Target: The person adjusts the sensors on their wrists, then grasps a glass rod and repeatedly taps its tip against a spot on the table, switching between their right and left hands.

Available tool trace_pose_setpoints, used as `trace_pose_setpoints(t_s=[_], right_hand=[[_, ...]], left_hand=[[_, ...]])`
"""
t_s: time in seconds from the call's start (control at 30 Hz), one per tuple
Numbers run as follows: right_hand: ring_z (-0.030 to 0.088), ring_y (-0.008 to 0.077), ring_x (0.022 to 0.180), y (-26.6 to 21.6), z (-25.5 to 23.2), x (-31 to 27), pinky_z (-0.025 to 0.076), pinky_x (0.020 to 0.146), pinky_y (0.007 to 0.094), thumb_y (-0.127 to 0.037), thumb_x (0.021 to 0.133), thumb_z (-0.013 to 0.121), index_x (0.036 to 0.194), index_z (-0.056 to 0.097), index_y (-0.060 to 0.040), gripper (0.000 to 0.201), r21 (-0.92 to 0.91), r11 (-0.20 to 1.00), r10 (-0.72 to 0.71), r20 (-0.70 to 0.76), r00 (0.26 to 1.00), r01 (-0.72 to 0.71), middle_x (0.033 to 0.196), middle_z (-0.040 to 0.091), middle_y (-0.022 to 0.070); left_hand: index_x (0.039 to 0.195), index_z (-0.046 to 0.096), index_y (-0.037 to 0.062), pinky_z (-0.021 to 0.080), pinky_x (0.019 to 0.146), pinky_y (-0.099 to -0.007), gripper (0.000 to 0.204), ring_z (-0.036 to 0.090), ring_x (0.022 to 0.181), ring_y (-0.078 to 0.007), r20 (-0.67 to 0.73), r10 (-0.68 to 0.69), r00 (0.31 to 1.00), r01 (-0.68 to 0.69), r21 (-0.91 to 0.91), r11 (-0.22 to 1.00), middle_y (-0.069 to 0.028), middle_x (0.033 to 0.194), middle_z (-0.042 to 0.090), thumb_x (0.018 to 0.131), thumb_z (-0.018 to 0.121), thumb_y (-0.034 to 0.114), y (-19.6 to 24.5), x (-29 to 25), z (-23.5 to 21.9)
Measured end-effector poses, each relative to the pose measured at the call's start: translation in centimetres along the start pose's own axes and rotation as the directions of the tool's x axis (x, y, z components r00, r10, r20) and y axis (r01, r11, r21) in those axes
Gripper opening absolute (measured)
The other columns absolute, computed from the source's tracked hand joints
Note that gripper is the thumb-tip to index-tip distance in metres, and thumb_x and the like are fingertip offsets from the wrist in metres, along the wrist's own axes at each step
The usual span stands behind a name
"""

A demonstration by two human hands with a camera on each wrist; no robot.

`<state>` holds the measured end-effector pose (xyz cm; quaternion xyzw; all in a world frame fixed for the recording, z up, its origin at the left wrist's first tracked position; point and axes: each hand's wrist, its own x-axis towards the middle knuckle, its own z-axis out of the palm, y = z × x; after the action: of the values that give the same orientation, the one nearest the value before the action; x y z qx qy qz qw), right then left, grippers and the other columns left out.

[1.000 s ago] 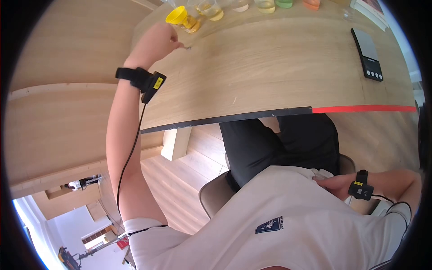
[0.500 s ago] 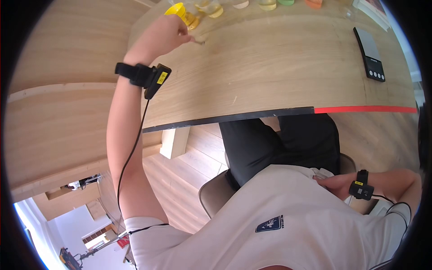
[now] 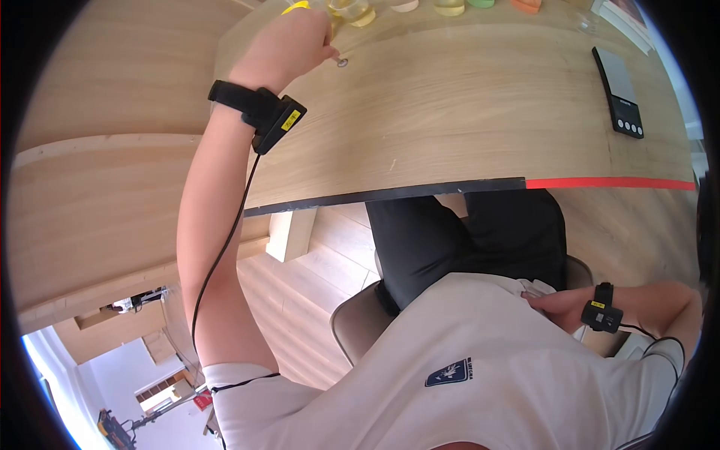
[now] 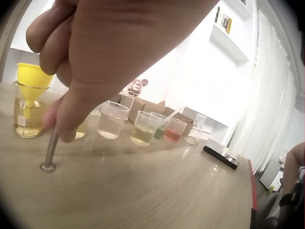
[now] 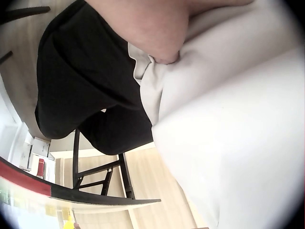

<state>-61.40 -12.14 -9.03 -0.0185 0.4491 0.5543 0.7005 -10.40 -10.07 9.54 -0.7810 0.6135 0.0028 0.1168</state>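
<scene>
Between thumb and fingers, my left hand (image 3: 294,46) (image 4: 112,47) pinches a thin metal rod (image 4: 51,151). Its flat round end (image 3: 342,63) (image 4: 47,167) is low at the tabletop; contact is hard to tell. Behind this hand, a yellow funnel (image 3: 298,6) (image 4: 33,80) sits in a glass beaker (image 4: 25,125) of yellow liquid. My right hand (image 3: 561,306) (image 5: 155,28) is down by the lap, its fingertips gripping the hem of the light shirt (image 5: 153,78); part of its fingers is hidden.
Clear cups with pale (image 4: 112,122), yellowish (image 4: 142,130), green (image 4: 158,133) and red (image 4: 173,130) liquid line the table's far side. A black scale (image 3: 621,94) (image 4: 221,156) lies at the right. Black and red tape (image 3: 607,183) marks the near edge.
In the head view, my left hand has moved right and farther from me, carrying the rod and now covering more of the funnel. My right hand has stayed at the shirt.
</scene>
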Motion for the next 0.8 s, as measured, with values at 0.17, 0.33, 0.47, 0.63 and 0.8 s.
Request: trace_pose_setpoints(t_s=[0.17, 0.33, 0.47, 0.63, 0.8], right_hand=[[0.042, 0.0193, 0.142, 0.1, -0.6, 0.4, 0.032, 0.12, 0.04, -0.06, 0.102, 0.049, 0.149, 0.046, -0.0133, 0.066, 0.016, 1.0, 0.002, -0.009, 1.0, -0.001, 0.159, 0.042, 0.0039], [0.043, 0.0196, 0.141, -0.1, -0.3, 0.1, 0.033, 0.12, 0.0401, -0.059, 0.102, 0.049, 0.146, 0.048, -0.012, 0.065, 0.023, 1.0, -0.013, -0.029, 0.999, 0.014, 0.157, 0.044, 0.0046], [0.045, 0.0199, 0.139, 0.1, -0.6, 0.4, 0.034, 0.119, 0.0403, -0.059, 0.102, 0.05, 0.143, 0.05, -0.0116, 0.063, 0.014, 1.0, -0.013, -0.008, 1.0, 0.014, 0.154, 0.047, 0.0049], [0.045, 0.0195, 0.139, 0.3, -0.7, 0.7, 0.034, 0.119, 0.0402, -0.059, 0.102, 0.051, 0.144, 0.05, -0.012, 0.063, 0.003, 1.0, -0.026, 0.011, 1.0, 0.026, 0.153, 0.048, 0.0049], [0.045, 0.019, 0.139, 0.0, 0.1, 0.1, 0.034, 0.119, 0.0399, -0.059, 0.102, 0.05, 0.144, 0.05, -0.0119, 0.063, 0.0, 1.0, -0.013, -0.047, 0.999, 0.013, 0.153, 0.048, 0.0043]], left_hand=[[0.092, 0.069, 0.0015, 0.049, 0.068, -0.0379, 0.031, 0.063, 0.076, -0.0278, 0.086, 0.022, 0.996, -0.011, -0.123, 0.992, -0.013, 0.086, 0.067, 0.085, 0.08, 0.03, 0.3, 0.7, -0.3], [0.091, 0.07, 0.001, 0.049, 0.068, -0.0375, 0.032, 0.064, 0.077, -0.0272, 0.1, 0.012, 0.995, -0.002, -0.094, 0.996, -0.0127, 0.084, 0.068, 0.085, 0.081, 0.03, 1.0, 0.6, -1.0], [0.091, 0.073, 0.0007, 0.05, 0.069, -0.0366, 0.032, 0.066, 0.077, -0.0254, -0.023, -0.056, 0.998, 0.055, -0.062, 0.997, -0.0127, 0.084, 0.07, 0.084, 0.082, 0.031, 1.0, 0.5, -0.3], [0.093, 0.073, 0.0002, 0.05, 0.068, -0.0369, 0.033, 0.066, 0.077, -0.026, 0.062, 0.035, 0.997, -0.027, -0.12, 0.992, -0.0128, 0.085, 0.071, 0.084, 0.081, 0.03, 0.6, 1.1, -0.3], [0.092, 0.073, 0.0008, 0.051, 0.068, -0.0372, 0.031, 0.066, 0.076, -0.0264, 0.058, 0.005, 0.998, -0.004, -0.019, 1.0, -0.0127, 0.084, 0.071, 0.085, 0.08, 0.03, 0.3, 1.5, -0.4]])
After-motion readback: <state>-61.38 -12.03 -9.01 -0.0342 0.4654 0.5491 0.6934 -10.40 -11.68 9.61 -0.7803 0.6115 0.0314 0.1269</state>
